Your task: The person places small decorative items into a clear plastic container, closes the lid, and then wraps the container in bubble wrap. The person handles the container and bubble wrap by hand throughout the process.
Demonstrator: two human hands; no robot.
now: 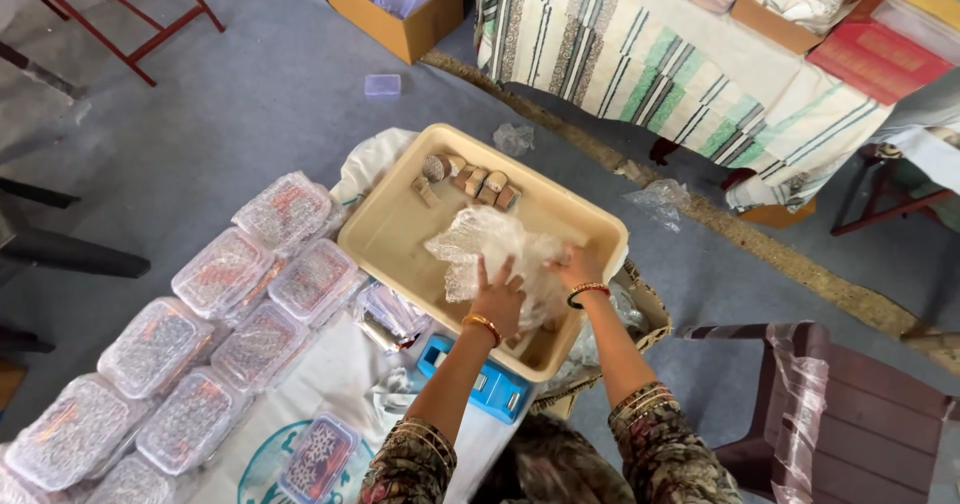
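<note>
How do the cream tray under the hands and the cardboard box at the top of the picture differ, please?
The cream tray is shallow, pale and smooth; the cardboard box is deeper and brown. The tray holds small brownish blocks and crumpled clear plastic, which the left hand and right hand press on; the box holds bluish clear containers and no hand is near it. The tray sits among packed clear boxes; the box stands on the grey floor. Both are open-topped and rectangular.
</note>
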